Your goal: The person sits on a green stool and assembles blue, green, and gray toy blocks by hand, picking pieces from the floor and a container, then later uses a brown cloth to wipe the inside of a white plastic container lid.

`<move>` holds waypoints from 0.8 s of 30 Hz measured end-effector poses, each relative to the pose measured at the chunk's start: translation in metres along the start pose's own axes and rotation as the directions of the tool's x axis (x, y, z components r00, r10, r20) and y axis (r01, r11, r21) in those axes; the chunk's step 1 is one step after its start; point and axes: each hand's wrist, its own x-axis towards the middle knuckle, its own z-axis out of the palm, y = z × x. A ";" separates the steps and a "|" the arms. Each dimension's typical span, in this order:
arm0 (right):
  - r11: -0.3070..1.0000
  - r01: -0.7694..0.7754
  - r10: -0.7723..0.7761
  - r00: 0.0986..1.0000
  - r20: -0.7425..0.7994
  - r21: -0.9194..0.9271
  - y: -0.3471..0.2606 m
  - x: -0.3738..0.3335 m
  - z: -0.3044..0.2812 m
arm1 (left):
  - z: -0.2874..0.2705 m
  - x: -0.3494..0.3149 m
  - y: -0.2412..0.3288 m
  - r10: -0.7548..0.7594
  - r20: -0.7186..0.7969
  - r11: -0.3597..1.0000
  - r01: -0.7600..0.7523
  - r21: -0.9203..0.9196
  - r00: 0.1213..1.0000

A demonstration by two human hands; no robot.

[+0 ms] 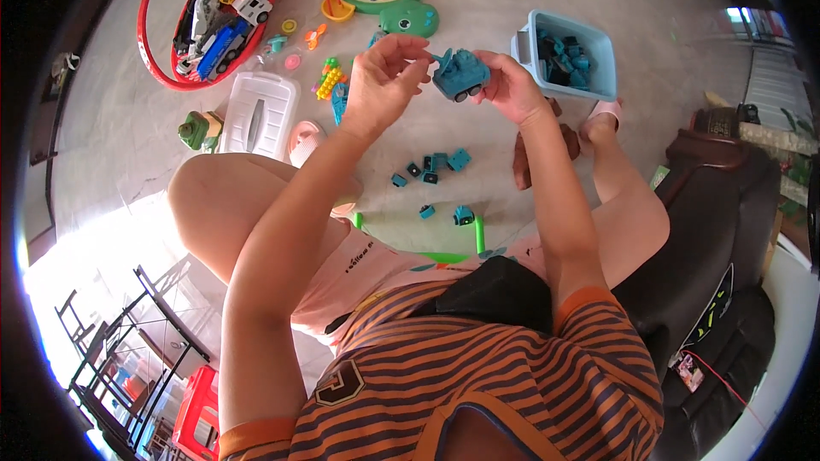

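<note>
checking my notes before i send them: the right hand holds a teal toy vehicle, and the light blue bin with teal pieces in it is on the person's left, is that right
Not quite: the head view shows the light blue bin with teal pieces on the person's right. The right hand does hold a teal toy vehicle.

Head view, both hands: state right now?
Left hand: partly curled beside the teal toy vehicle; whether it grips anything can't be told.
Right hand: closed, holding that vehicle.
</note>
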 end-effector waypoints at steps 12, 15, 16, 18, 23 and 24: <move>0.746 0.245 -0.389 0.915 -0.107 -0.619 0.000 0.006 0.033 | -0.006 0.007 0.000 -0.197 -0.041 0.980 0.198 0.026 0.980; 0.659 0.300 -0.485 0.871 -0.085 -0.690 0.004 0.009 0.032 | -0.005 0.007 0.001 -0.181 -0.076 0.981 0.186 0.061 0.981; 0.591 0.326 -0.537 0.842 -0.058 -0.738 0.005 0.009 0.032 | -0.005 0.007 0.000 -0.157 -0.082 0.982 0.164 0.089 0.984; 0.548 0.331 -0.563 0.825 -0.046 -0.768 0.003 0.008 0.036 | -0.005 0.007 -0.003 -0.134 -0.088 0.983 0.143 0.117 0.987; 0.772 0.240 -0.451 0.860 -0.240 -0.589 -0.001 0.005 0.049 | -0.004 0.006 -0.007 0.064 -0.092 0.971 -0.041 0.235 0.994; 0.872 0.149 -0.321 0.893 -0.316 -0.466 -0.001 0.003 0.049 | -0.003 0.005 -0.007 0.064 -0.091 0.971 -0.042 0.235 0.994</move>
